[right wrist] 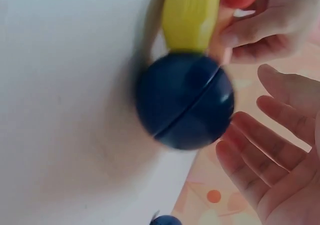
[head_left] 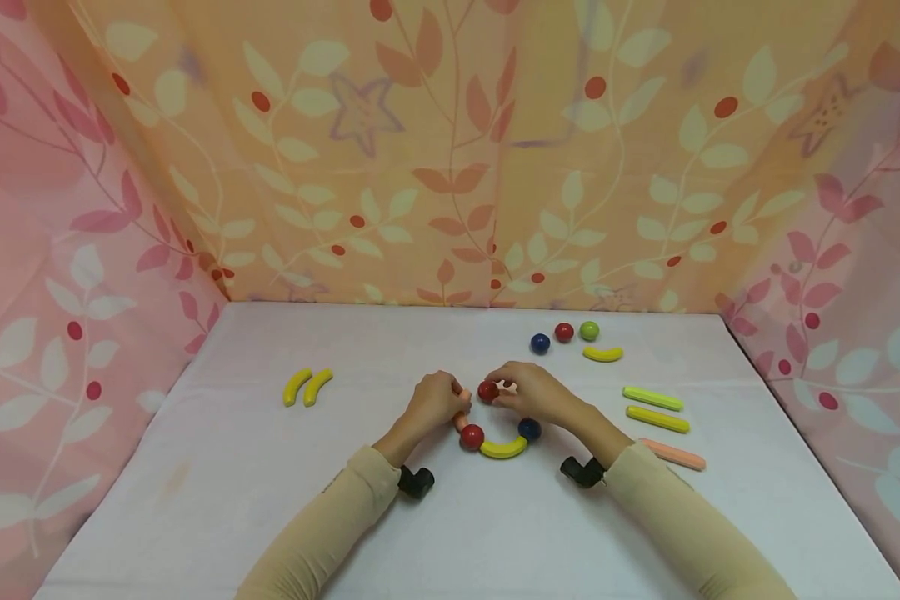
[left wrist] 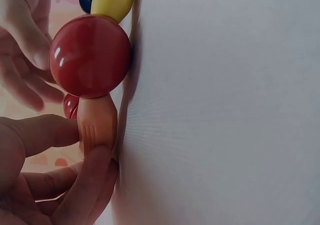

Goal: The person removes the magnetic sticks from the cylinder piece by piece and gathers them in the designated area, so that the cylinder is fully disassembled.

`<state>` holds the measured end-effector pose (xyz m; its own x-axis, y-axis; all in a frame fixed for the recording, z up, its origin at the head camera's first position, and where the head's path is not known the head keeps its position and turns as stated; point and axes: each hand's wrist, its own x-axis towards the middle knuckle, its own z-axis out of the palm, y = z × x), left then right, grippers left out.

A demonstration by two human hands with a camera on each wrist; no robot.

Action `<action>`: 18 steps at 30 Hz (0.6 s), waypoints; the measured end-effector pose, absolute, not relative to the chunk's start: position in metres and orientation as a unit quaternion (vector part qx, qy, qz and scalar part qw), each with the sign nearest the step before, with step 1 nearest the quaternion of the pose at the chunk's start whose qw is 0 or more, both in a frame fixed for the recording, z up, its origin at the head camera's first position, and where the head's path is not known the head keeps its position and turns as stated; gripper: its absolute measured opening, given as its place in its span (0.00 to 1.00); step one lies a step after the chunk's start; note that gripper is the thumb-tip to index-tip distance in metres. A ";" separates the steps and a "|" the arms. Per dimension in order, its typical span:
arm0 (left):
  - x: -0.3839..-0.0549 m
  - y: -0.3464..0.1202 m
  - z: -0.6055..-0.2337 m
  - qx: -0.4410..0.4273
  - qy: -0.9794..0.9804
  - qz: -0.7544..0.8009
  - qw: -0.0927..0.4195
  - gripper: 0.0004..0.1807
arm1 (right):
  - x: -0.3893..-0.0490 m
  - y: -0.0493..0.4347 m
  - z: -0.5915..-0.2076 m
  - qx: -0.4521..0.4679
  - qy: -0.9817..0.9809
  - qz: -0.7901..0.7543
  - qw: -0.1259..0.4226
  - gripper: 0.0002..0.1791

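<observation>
My left hand [head_left: 437,400] pinches an orange stick [left wrist: 97,122] between thumb and fingers. The stick's near end meets a large red ball [head_left: 472,437]. From that ball a curved yellow piece [head_left: 503,449] runs to a dark blue ball [head_left: 529,430]. My right hand [head_left: 536,392] is beyond the blue ball, its fingertips right at a second red ball [head_left: 488,391] near the stick's far end. In the right wrist view the right hand's fingers [right wrist: 250,150] are spread and loosely bent, with nothing gripped between them.
Two curved yellow pieces [head_left: 307,387] lie at the left. At the back right are a blue ball [head_left: 540,343], a red ball [head_left: 564,332], a green ball [head_left: 589,331] and a curved yellow piece [head_left: 603,354]. Straight sticks [head_left: 657,419] lie beside the right forearm. Patterned curtains [head_left: 450,150] surround the table.
</observation>
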<state>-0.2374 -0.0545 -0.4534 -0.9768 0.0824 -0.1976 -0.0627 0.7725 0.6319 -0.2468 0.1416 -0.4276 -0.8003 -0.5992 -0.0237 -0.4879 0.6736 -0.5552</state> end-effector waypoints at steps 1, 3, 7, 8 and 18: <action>-0.237 -0.055 -0.453 0.007 0.935 0.337 0.107 0.10 | -0.243 0.142 -0.426 -0.300 0.905 -0.283 0.101 0.18; -0.237 -0.056 -0.453 0.008 0.936 0.337 0.105 0.10 | -0.236 0.141 -0.425 -0.304 0.898 -0.302 0.100 0.18; -0.237 -0.057 -0.452 0.012 0.935 0.339 0.099 0.10 | -0.223 0.136 -0.429 -0.295 0.892 -0.325 0.114 0.19; -0.236 -0.058 -0.451 0.011 0.935 0.340 0.099 0.10 | -0.221 0.134 -0.430 -0.292 0.892 -0.324 0.117 0.18; -0.234 -0.056 -0.451 0.004 0.935 0.337 0.110 0.13 | -0.205 0.114 -0.445 -0.282 0.901 -0.314 0.099 0.16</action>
